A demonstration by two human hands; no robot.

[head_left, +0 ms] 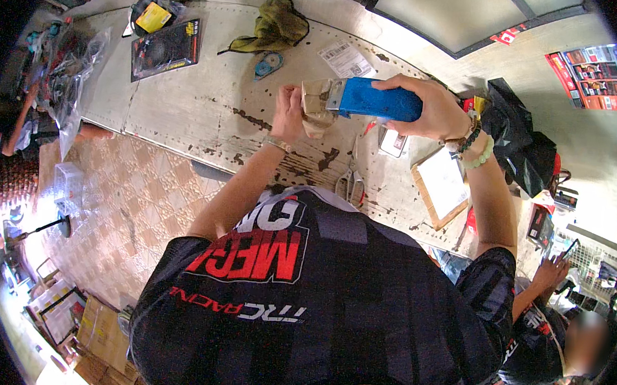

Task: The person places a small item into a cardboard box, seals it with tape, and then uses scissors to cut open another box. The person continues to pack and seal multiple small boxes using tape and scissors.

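Over the worn metal-topped table (pixel 186 105), my left hand (pixel 288 114) pinches the left edge of a small brown paper packet (pixel 316 111). A blue stapler (pixel 379 100) with a silver metal nose is gripped in my right hand (pixel 432 108), fingers wrapped around its rear end. Its nose meets or overlaps the packet's right edge; whether the paper is inside the jaw cannot be seen. Below the stapler lie scissors (pixel 351 185) with pale handles and a phone-like device (pixel 392 142). A printed white label sheet (pixel 348 58) rests just beyond the stapler.
A yellow-green cloth (pixel 281 27) and a small blue round item (pixel 268 65) lie farther back. At the left is a black flat package (pixel 166 50). White paper on cardboard (pixel 441 187) and black plastic bags (pixel 516 139) are at the right. Another person (pixel 538 337) works at the lower right.
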